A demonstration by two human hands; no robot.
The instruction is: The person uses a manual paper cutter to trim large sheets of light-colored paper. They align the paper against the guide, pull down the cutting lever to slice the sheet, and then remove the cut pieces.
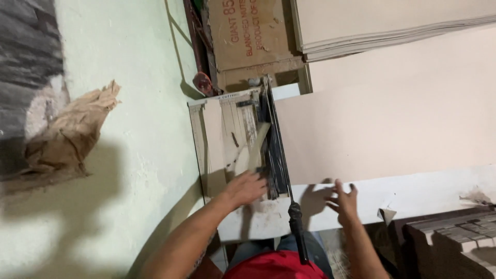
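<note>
A paper cutter (227, 139) with a pale board and a dark blade arm (276, 150) lies in front of me; its black handle (298, 230) points toward me. My left hand (244, 188) lies flat on the cutter's near end, touching a cut tan strip (256, 147) beside the blade. My right hand (343, 201) hovers with spread fingers at the near edge of a large tan sheet (387, 119) lying to the right of the blade. Neither hand grips anything.
A stack of tan sheets (392, 26) and a brown cardboard box (248, 36) stand at the back. Crumpled brown paper (72, 129) lies on the pale green floor at left. A white table edge (423, 194) and a grey tiled block (454, 232) are at right.
</note>
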